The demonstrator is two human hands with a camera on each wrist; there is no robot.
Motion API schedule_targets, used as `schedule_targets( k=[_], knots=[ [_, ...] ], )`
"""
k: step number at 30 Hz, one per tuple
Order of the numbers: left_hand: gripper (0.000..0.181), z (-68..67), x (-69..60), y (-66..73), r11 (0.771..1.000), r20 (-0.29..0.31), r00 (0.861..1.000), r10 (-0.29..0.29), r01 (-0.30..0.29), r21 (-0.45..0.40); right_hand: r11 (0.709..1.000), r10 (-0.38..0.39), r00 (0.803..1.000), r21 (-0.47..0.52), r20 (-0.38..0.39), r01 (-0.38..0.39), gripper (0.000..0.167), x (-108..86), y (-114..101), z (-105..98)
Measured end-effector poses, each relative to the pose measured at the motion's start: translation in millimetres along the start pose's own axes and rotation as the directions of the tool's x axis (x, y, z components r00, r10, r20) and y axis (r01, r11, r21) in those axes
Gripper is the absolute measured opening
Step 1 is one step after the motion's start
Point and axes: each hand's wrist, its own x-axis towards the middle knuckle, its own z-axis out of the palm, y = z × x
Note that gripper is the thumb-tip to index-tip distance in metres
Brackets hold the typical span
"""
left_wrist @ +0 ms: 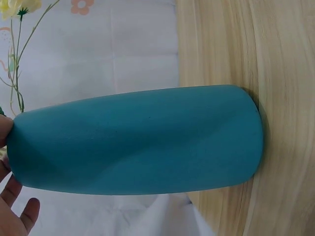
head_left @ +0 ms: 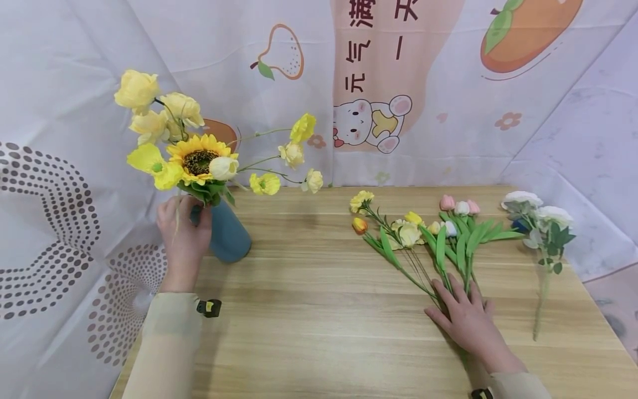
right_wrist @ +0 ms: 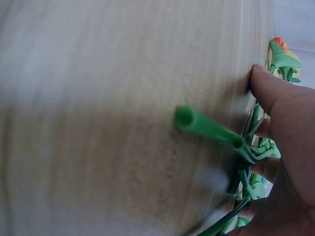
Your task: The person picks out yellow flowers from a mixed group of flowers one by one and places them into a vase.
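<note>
A blue-green vase [head_left: 229, 235] stands at the left of the table with yellow flowers and a sunflower [head_left: 199, 159] in its mouth. My left hand [head_left: 185, 233] grips the vase's neck just under the blooms; in the left wrist view its fingers [left_wrist: 14, 189] lie at the rim end of the vase [left_wrist: 138, 142]. Over at the right, my right hand [head_left: 468, 324] rests with spread fingers on the green stems of a flower bunch [head_left: 456, 238]. In the right wrist view, cut stem ends [right_wrist: 211, 129] stick out beneath the right hand [right_wrist: 290, 142].
White roses [head_left: 553, 216] on a stem lie at the table's right edge. Yellow and orange flowers [head_left: 407, 233] lie beside the pink and white tulips. A patterned cloth [head_left: 279, 111] hangs behind the wooden table [head_left: 309, 310].
</note>
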Motion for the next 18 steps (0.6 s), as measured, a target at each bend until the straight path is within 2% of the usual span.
schedule_targets(
  k=[7,10,12,16,18],
  knots=[
    [0.008,-2.3,0.5,1.9,1.0,0.03,1.0,0.004,-0.004,0.017,1.0,-0.002,1.0,0.004,0.001,0.002,0.075,0.7,-0.1,-0.5],
    [0.008,-2.2,-1.3,0.4,1.0,0.02,1.0,0.006,-0.006,0.011,1.0,0.001,1.0,0.004,-0.001,-0.001,0.075,0.9,-0.2,-0.1],
    [0.01,-2.1,-4.8,1.3,1.0,0.014,1.0,-0.016,0.015,0.019,1.0,0.001,1.0,0.004,-0.008,-0.001,0.075,0.7,0.5,1.0],
    [0.019,-0.5,-17.4,9.6,0.994,-0.019,0.994,-0.109,0.109,0.02,1.0,0.001,1.0,0.014,-0.029,-0.001,0.075,-0.3,1.6,2.6],
    [0.025,1.9,-26.8,14.4,0.992,-0.029,0.992,-0.123,0.124,0.029,1.0,-0.005,0.999,0.021,-0.046,0.006,0.076,-0.8,1.4,3.1]
  ],
)
